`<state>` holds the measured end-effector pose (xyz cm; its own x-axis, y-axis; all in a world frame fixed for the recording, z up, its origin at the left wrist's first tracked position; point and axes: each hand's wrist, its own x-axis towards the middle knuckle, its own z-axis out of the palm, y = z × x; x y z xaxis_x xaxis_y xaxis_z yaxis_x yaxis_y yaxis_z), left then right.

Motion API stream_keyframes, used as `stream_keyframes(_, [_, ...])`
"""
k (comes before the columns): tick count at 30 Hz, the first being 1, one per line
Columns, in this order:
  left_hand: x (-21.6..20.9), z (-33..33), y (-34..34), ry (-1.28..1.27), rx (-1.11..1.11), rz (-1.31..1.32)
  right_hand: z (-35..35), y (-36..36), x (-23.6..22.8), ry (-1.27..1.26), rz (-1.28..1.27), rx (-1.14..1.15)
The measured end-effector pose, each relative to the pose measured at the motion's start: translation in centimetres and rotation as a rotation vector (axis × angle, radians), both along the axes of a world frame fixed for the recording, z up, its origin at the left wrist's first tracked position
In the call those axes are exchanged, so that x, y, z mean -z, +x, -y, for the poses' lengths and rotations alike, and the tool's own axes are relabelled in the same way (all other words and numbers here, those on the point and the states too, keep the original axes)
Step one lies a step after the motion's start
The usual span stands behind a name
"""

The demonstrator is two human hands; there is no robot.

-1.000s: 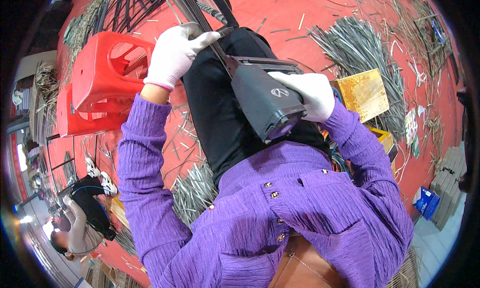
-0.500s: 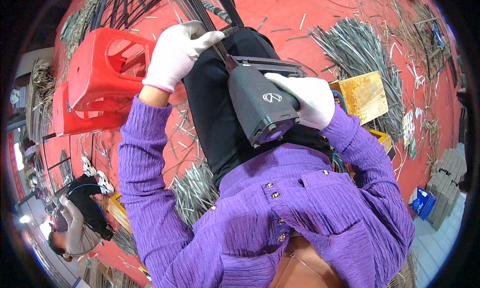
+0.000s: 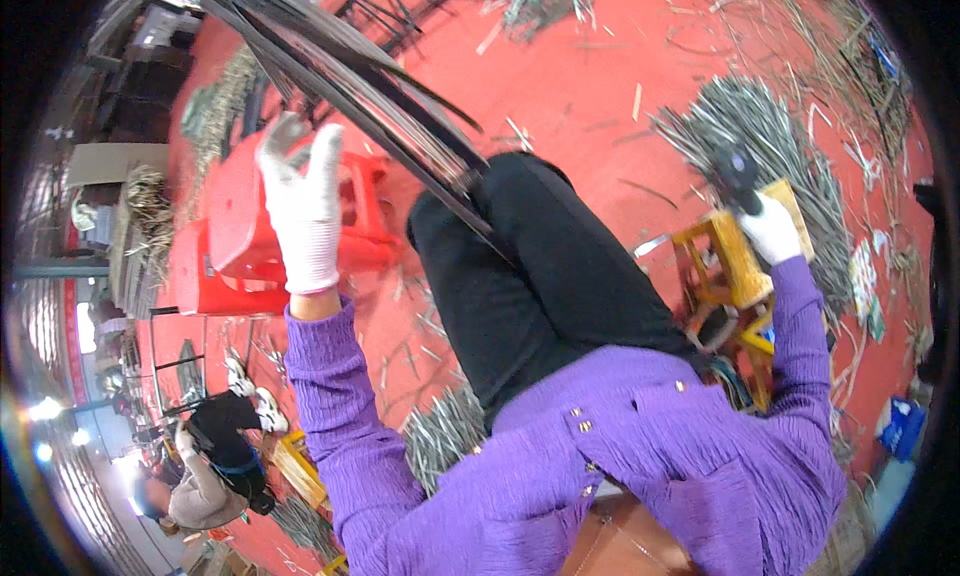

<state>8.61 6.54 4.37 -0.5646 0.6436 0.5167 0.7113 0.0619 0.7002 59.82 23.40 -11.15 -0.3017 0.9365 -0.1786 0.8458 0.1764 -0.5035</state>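
My left hand (image 3: pixel 305 206), in a white glove, is raised in front of the red stools. Its thumb and fingers are spread, with nothing visible between them. Over at the right, my gloved right hand (image 3: pixel 772 234) is closed round a black nail gun (image 3: pixel 738 176), which is blurred and partly covered by the hand. The gun is above a yellow wooden stand (image 3: pixel 730 261). A long frame of dark, narrow strips (image 3: pixel 350 101) slants from the upper left down onto my black-trousered knees, its lower end lying between them. Neither hand touches it.
Red plastic stools (image 3: pixel 235 241) stand at the left. A big heap of grey strips (image 3: pixel 790 126) lies at the right, another pile (image 3: pixel 440 436) beside my left thigh. Scraps litter the red floor. A co-worker (image 3: pixel 205 491) sits at the far lower left.
The nail gun has gone from my lap to the right in my right hand. My left hand has let go near the gun's nose, moved left and opened. The strip frame now slants further left.
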Motion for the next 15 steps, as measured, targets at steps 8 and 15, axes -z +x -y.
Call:
stream_keyframes(8, [-14.4, -8.1, -10.5, 0.009, 0.22, -0.356, -0.4, 10.4, 13.8, 0.041, 0.485, 0.544])
stream_keyframes(15, [-16.3, -8.1, -7.4, -0.148, 0.488, -0.123, -1.3, -7.4, 3.8, 0.482, -0.19, 0.332])
